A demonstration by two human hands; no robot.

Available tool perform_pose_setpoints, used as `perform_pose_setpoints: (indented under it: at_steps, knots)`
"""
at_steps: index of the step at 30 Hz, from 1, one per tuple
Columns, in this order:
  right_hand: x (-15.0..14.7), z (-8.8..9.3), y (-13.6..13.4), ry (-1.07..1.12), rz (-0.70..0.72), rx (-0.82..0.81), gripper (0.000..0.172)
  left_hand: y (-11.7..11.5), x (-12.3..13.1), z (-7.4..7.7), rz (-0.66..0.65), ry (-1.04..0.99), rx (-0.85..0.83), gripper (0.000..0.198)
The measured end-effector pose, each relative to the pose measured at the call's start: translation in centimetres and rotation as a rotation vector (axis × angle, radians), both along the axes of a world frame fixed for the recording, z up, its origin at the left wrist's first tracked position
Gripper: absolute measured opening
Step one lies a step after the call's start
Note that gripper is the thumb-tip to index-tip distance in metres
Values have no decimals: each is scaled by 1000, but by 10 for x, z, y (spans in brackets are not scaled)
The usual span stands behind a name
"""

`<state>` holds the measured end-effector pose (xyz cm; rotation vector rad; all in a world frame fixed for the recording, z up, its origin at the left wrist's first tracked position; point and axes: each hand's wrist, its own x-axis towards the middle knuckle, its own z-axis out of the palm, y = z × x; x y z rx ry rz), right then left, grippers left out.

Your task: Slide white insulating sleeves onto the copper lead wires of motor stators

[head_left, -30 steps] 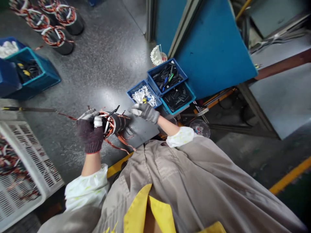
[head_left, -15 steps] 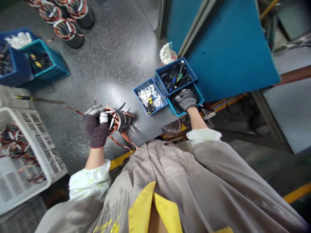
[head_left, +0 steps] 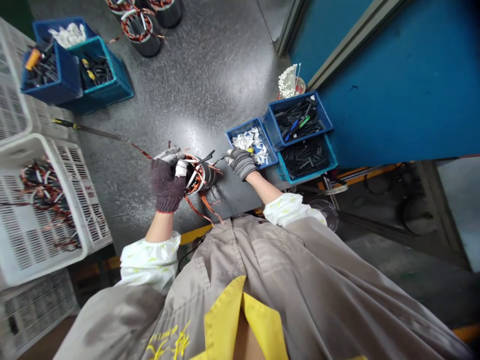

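"Counting first: how many wound cylinders lie on the tabletop (head_left: 198, 90)?"

"One in work, the wire-wound cylinder (head_left: 211, 177), on its side at the near edge, between the hands; one black sleeve (head_left: 206, 158) slants from it. Three standing cylinders (head_left: 147, 46) appear far left, two of them cut off by the edge of view."

"And the two gloved hands?"

"The left hand (head_left: 168, 182) is curled about the cylinder's left end, covering it. The right hand (head_left: 240, 162), just beside the other end, has its fingertips pressed together on a thin dark piece (head_left: 218, 160); its exact form is too small to tell."

"How many bins?"

"Six, in two groups of three. Right: a small blue bin (head_left: 243, 125) of white pieces, partly hidden by the right hand; a blue bin (head_left: 305, 138) of black pieces; and, on its near side, a teal bin (head_left: 315, 173), also of black pieces. Far left: two blue bins (head_left: 56, 95) and one teal bin (head_left: 108, 95)."

"Other surroundings?"

"One cup (head_left: 300, 86) of white sticks, far right; one long tool (head_left: 97, 132) with a yellow-and-black handle, left; three perforated crates (head_left: 77, 185) at the left margin, one containing wound parts. A blue panel (head_left: 405, 100) bounds the table's right side."
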<state>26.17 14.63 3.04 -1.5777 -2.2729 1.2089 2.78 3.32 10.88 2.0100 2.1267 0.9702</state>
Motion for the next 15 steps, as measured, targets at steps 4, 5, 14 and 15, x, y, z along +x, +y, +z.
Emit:
perform_pose_setpoints:
  at_steps: [4, 5, 14, 15]
  knots:
    - [1, -5, 9, -18, 97, 9, 37, 0, 3, 4, -21, -17, 12, 31]
    - [2, -8, 11, -2, 119, 6, 37, 0, 4, 5, -15, -17, 10, 31]
    - [0, -26, 31, 119, 147, 23, 33, 0, 6, 12, 21, 31, -38, 30]
    - [-1, -26, 31, 126, 135, 10, 32, 1, 4, 12, 6, 34, -36, 31]
